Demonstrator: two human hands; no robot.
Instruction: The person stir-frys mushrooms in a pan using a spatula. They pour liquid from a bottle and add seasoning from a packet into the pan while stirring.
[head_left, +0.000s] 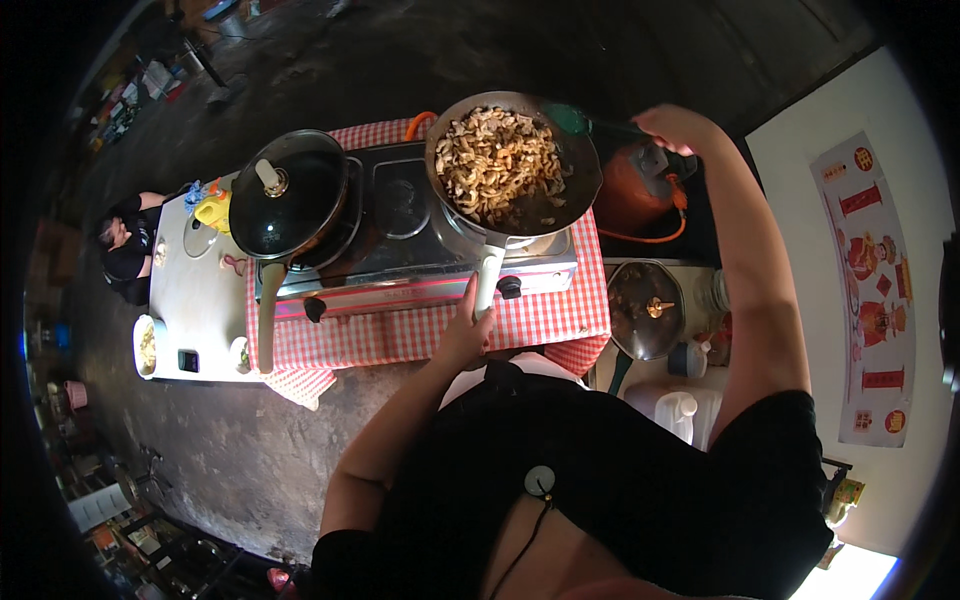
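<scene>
My left hand (466, 330) grips the pale handle of a frying pan (581, 180) over the right burner of a two-burner gas stove (397, 266). Sliced brown food, perhaps meat or mushrooms, (499, 161) fills much of the pan. At the upper right, my right hand (671, 129) is closed on the handle of a green spatula (568, 118), whose head lies at the pan's right rim. A second pan with a dark glass lid (289, 195) sits on the left burner, its handle towards me.
An orange gas cylinder (630, 184) with a hose stands right of the stove. Below it are a lidded pan (646, 309) and a plastic jug (675, 416). The white table (214, 300) at left holds a yellow bottle (215, 211), a bowl (148, 346) and a phone (188, 361); a person (131, 247) sits beyond.
</scene>
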